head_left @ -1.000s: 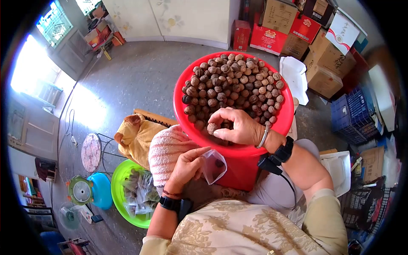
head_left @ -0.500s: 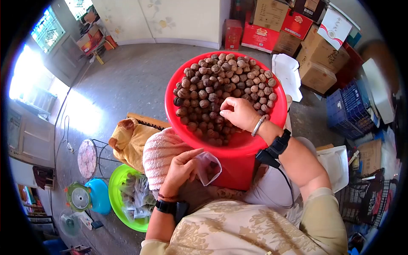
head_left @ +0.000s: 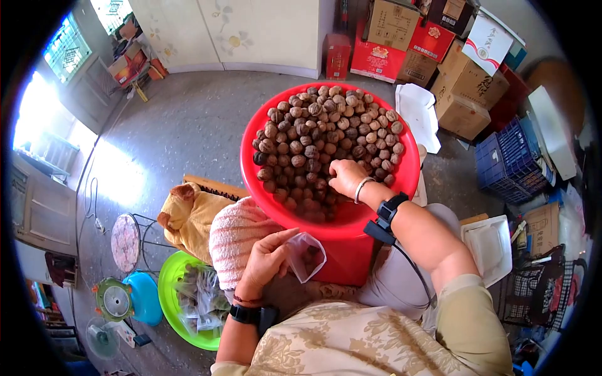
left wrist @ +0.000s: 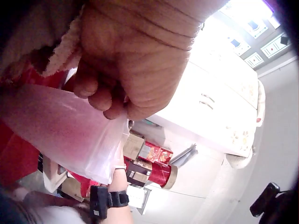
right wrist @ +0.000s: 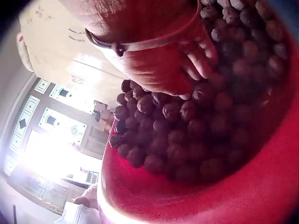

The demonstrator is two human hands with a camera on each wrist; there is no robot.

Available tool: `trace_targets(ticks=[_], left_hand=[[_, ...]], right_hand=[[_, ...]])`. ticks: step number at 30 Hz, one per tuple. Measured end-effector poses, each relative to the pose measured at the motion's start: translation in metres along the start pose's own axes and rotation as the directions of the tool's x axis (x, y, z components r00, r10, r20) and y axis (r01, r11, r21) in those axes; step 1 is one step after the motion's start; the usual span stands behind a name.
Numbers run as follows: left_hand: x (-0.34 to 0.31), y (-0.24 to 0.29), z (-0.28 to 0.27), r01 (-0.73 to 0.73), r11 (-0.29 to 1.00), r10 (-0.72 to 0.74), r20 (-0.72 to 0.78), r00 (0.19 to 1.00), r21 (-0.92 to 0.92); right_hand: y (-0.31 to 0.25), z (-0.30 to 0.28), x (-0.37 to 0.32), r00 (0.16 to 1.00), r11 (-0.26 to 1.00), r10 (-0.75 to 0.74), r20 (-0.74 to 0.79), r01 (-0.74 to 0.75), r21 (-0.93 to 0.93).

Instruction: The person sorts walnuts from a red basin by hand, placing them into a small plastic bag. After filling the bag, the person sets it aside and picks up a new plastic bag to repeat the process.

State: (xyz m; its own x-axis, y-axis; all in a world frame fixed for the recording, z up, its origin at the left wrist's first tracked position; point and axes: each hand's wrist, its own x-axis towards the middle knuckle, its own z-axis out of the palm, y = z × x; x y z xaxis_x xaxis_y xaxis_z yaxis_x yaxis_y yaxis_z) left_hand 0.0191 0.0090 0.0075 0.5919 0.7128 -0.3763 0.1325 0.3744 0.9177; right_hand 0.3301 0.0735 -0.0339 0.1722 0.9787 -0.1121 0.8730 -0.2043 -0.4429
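Note:
A red basin (head_left: 251,188) full of walnuts (head_left: 307,135) stands in front of the person. My right hand (head_left: 348,178) reaches down into the walnuts toward the basin's near right side. In the right wrist view its bent fingers (right wrist: 198,58) are right at a walnut (right wrist: 204,93); I cannot tell whether they grip it. My left hand (head_left: 266,260) pinches the edge of a clear plastic bag (head_left: 307,257) with its mouth spread, just below the basin's near rim. Dark walnuts show through the bag. In the left wrist view, the bag (left wrist: 70,130) hangs from the curled fingers.
A green basin (head_left: 168,301) with several filled plastic bags (head_left: 204,297) sits at lower left. A pink striped towel (head_left: 241,238) drapes over the left knee. Under the red basin is a red support (head_left: 345,260). Cardboard boxes (head_left: 464,106) and a blue crate (head_left: 511,163) stand at right.
My right hand, pinching a walnut near the basin's front one second ago, has moved back and down into the pile. My left hand still holds the bag near the basin.

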Motion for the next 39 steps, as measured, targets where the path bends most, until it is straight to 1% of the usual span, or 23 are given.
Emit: trace_targets(ticks=[1,2,4,5,6,8,10,12,13,14,16,19,23,25,26,28,29,33,35,36,38,39], left_hand=[[0.0,0.0,0.0,0.002,1.0,-0.002,0.01,1.0,-0.017],[-0.001,0.001,-0.001,0.001,1.0,-0.001,0.01,1.0,-0.018],[-0.001,0.001,-0.001,0.004,1.0,-0.004,0.015,1.0,-0.017],[0.0,0.0,-0.001,0.003,1.0,-0.002,0.015,1.0,-0.018],[0.0,-0.002,-0.002,0.006,1.0,-0.006,0.013,1.0,-0.014],[0.001,-0.002,-0.002,0.009,1.0,-0.009,0.012,1.0,-0.01],[0.0,-0.001,-0.001,0.014,1.0,-0.014,0.007,1.0,0.0],[0.001,-0.003,-0.002,0.003,1.0,-0.003,0.013,1.0,-0.008],[0.002,-0.005,-0.002,-0.007,1.0,0.007,0.019,1.0,-0.016],[0.001,-0.004,-0.002,-0.007,1.0,0.007,0.019,1.0,-0.016],[0.001,-0.002,-0.002,0.008,1.0,-0.008,0.017,1.0,-0.025],[0.001,-0.002,0.0,0.008,1.0,-0.008,0.015,1.0,-0.025],[0.002,-0.004,-0.002,0.006,0.999,-0.005,0.017,1.0,-0.034],[0.001,-0.003,-0.002,0.006,1.0,-0.005,0.018,1.0,-0.026],[0.002,-0.004,-0.002,0.005,1.0,-0.004,0.018,1.0,-0.026],[0.001,-0.006,-0.003,-0.007,1.0,0.008,0.016,1.0,-0.024],[0.001,-0.005,-0.003,-0.008,1.0,0.008,0.014,1.0,-0.024],[0.002,-0.005,-0.002,-0.01,0.999,0.011,0.012,1.0,-0.05],[0.002,-0.007,-0.002,-0.01,0.998,0.011,0.007,1.0,-0.063],[0.002,-0.006,-0.002,-0.007,0.998,0.007,0.006,1.0,-0.057],[0.001,-0.004,-0.001,0.003,0.998,-0.003,-0.007,1.0,-0.055],[0.0,-0.001,0.0,0.004,0.999,-0.005,-0.005,1.0,-0.037]], right_hand=[[-0.003,-0.001,0.0,0.999,0.999,-0.02,-0.036,0.021,0.033],[-0.006,-0.003,0.002,0.999,0.999,-0.02,-0.037,0.021,0.032],[-0.02,-0.013,0.002,0.991,0.982,0.02,-0.134,0.005,0.186],[-0.019,-0.01,0.008,0.981,0.977,-0.02,-0.191,0.059,0.204],[-0.018,-0.008,0.012,0.981,0.977,-0.021,-0.191,0.06,0.203],[-0.021,-0.003,0.02,0.969,0.968,0.02,-0.244,0.042,0.247],[-0.026,0.0,0.025,0.969,0.972,0.025,-0.246,0.034,0.232],[-0.03,0.004,0.029,0.949,0.977,0.022,-0.314,0.046,0.207],[-0.031,0.005,0.031,0.954,0.983,0.042,-0.298,0.014,0.182],[-0.031,0.006,0.032,0.954,0.983,0.042,-0.298,0.014,0.182],[-0.031,0.009,0.033,0.937,0.988,0.021,-0.349,0.034,0.15],[-0.031,0.007,0.035,0.944,0.982,0.019,-0.331,0.045,0.184],[-0.03,0.007,0.039,0.939,0.975,0.025,-0.343,0.052,0.214],[-0.029,0.008,0.045,0.926,0.966,0.08,-0.368,0.018,0.256],[-0.029,0.006,0.045,0.926,0.967,0.08,-0.369,0.018,0.256],[-0.029,0.0,0.044,0.937,0.932,0.252,-0.243,-0.167,0.322],[-0.025,0.0,0.044,0.938,0.924,0.263,-0.224,-0.178,0.339],[-0.013,0.009,0.046,0.945,0.916,0.238,-0.224,-0.142,0.376],[-0.011,0.012,0.043,0.942,0.883,0.151,-0.301,0.008,0.468],[-0.011,0.01,0.04,0.943,0.883,0.148,-0.298,0.009,0.469],[-0.017,0.002,0.031,0.98,0.839,0.08,-0.184,0.033,0.542],[-0.031,-0.009,0.019,0.988,0.813,0.057,-0.146,0.039,0.581]])
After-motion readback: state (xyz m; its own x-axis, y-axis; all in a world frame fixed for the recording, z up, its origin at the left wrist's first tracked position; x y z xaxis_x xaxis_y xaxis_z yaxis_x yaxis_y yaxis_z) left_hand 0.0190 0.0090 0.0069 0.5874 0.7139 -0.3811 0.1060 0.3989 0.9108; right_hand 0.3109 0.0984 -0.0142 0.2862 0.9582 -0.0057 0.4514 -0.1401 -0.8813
